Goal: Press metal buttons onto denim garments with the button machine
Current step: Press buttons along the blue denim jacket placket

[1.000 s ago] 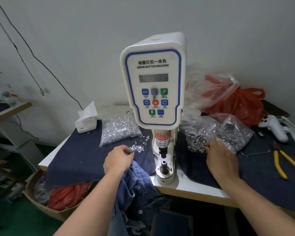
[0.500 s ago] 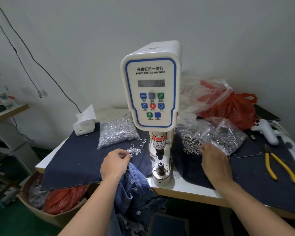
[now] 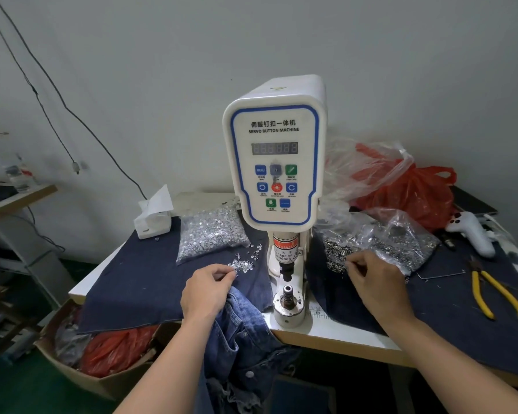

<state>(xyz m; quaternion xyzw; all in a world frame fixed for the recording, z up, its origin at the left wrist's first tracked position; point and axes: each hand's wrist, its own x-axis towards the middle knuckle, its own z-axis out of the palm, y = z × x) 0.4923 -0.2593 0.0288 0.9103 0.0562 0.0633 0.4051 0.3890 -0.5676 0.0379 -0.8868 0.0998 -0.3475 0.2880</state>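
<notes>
The white servo button machine (image 3: 275, 162) stands at the table's middle, its round lower die (image 3: 287, 294) bare under the punch. A blue denim garment (image 3: 240, 339) hangs over the front edge, partly under my left wrist. My left hand (image 3: 207, 291) pinches a small piece at the edge of the loose silver tacks (image 3: 244, 264). Right of the machine, my right hand (image 3: 377, 285) has curled fingers pinching at the spilled dark metal buttons (image 3: 337, 255).
A clear bag of silver tacks (image 3: 210, 234) and a bag of buttons (image 3: 395, 243) flank the machine on dark blue cloth (image 3: 138, 282). Yellow pliers (image 3: 497, 297), a white handle (image 3: 470, 231) and a red bag (image 3: 410, 189) lie right. A tissue box (image 3: 153, 219) sits back left, with a cardboard box (image 3: 81, 360) below.
The view has tilted up, so everything sits lower in frame. Both hands stay at their piles, fingertips working closer together at the tacks and buttons.
</notes>
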